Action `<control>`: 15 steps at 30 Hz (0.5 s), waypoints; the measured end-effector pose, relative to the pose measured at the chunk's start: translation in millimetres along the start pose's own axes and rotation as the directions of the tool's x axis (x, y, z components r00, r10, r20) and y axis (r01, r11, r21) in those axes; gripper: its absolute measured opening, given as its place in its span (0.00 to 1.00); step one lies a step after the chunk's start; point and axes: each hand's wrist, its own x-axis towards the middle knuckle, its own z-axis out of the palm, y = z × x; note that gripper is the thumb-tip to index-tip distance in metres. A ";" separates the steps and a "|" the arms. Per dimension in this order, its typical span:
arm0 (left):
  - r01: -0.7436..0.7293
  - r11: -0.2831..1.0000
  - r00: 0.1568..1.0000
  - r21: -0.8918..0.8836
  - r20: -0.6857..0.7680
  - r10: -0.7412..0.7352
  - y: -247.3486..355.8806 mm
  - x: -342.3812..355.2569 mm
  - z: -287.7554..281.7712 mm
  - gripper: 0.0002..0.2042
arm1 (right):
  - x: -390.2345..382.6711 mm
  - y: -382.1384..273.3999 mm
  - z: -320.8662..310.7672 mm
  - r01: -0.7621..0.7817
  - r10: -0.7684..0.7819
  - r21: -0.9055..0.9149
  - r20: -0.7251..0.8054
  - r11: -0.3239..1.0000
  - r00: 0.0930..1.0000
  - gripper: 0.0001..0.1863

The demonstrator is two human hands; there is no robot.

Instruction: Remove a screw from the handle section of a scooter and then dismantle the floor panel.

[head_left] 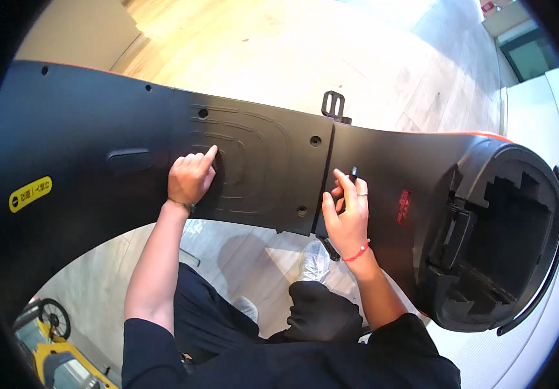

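Note:
Before me lies a long black plastic body panel, apparently part of a scooter, with curved raised lines and round screw holes. On its ridged middle section rests my left hand, index finger stretched out and the other fingers curled; I see nothing in it. My right hand is over the seam beside that section, fingers bent around a small dark object. Only the black tip of this object shows above the fingers, so its kind is unclear. Further right is an open black storage compartment.
A folding black footpeg juts from the panel's far side, and another dark peg from the near side. A yellow label marks the left end. A yellow wheeled object stands lower left. Wood-look floor surrounds everything.

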 end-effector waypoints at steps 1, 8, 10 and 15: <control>-0.013 0.999 1.000 0.031 0.008 0.013 0.5 1.2 -1.7 0.23 | -5.4 -0.2 -4.3 0.013 -0.013 0.032 0.011 0.999 1.000 0.18; -0.021 0.999 1.000 0.024 0.007 0.021 -0.1 3.8 0.4 0.21 | -73.6 18.9 -11.5 0.283 -0.245 -0.027 0.426 0.959 0.871 0.05; 0.014 1.000 1.000 -0.011 -0.011 -0.014 1.0 5.4 -1.1 0.16 | -77.0 2.4 -18.9 0.256 -0.242 0.028 0.442 0.966 0.864 0.05; 0.158 0.981 0.986 -0.109 0.070 -0.151 11.6 24.9 -10.6 0.11 | -83.0 -31.8 -28.1 -0.114 -0.209 0.451 0.604 0.885 0.769 0.08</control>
